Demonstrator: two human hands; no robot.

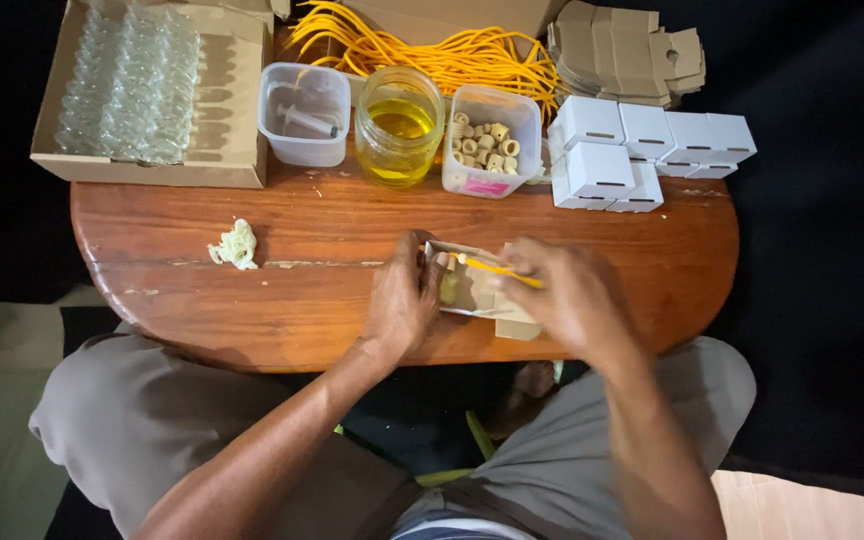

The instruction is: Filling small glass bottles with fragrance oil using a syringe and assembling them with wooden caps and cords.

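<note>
Small open cardboard box [472,290] on wooden counter [332,230], likely light and crushable; left hand [402,300] closed around its edge, right hand [572,295] pinching thin yellow cord [497,268], limp, best held near end

Left hand [402,300] and right hand [572,295] at six o'clock on the table [332,215], closed around a small open box [472,290] and a yellow cord [497,268]. At twelve, jar [399,125] of yellow liquid between two tubs [304,113]. At one, white boxes [642,145]. At eleven, bottle carton [152,90].
</note>
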